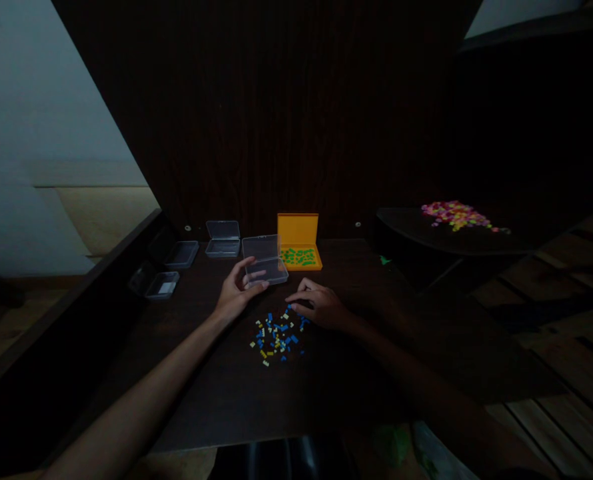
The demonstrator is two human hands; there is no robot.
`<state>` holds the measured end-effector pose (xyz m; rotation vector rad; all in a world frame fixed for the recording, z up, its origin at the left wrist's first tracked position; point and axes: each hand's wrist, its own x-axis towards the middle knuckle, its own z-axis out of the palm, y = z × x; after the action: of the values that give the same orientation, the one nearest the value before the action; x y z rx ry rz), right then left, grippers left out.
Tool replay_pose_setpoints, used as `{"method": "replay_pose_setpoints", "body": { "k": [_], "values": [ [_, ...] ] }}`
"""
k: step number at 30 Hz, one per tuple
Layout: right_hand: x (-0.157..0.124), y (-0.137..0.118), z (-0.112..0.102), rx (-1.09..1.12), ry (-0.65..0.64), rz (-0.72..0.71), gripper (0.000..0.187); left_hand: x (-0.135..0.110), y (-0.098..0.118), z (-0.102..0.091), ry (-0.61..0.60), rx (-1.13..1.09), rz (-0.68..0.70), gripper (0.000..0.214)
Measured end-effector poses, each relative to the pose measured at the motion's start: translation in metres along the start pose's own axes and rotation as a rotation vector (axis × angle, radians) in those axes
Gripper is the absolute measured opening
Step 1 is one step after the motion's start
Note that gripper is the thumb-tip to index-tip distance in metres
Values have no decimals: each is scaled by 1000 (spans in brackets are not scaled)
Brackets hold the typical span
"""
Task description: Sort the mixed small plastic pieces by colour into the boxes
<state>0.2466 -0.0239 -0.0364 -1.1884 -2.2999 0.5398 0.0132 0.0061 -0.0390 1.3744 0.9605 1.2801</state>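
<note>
On a dark wooden table lies a loose scatter of small blue and yellow pieces. My left hand grips the near left corner of an open clear plastic box, thumb and fingers on its rim. My right hand rests with curled fingers at the far right edge of the scatter, fingertips down among the blue pieces; whether it pinches one is too dark to tell. Behind the clear box stands an open orange box with green pieces in its tray.
Several more clear boxes sit at the left: one at the back, one and one by the table's left edge. A pile of pink and yellow pieces lies on a dark round surface at right. Wooden planks lie at lower right.
</note>
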Motion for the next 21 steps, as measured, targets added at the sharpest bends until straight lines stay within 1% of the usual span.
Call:
{"method": "replay_pose_setpoints", "body": {
  "k": [5,10,14,18,21],
  "values": [
    [0,0,-1,46,7,15,16,0,-1,0,3,-39,3,55],
    [0,2,0,72,26,9,21,-2,0,1,26,-60,-1,57],
    [1,-1,4,24,27,-16,26,-1,-1,2,12,-42,23,56],
    [2,-3,6,-4,10,-15,22,0,-2,3,14,-80,9,58],
    [2,-2,6,8,19,2,17,-1,-2,4,32,-120,-9,59]
  ]
}}
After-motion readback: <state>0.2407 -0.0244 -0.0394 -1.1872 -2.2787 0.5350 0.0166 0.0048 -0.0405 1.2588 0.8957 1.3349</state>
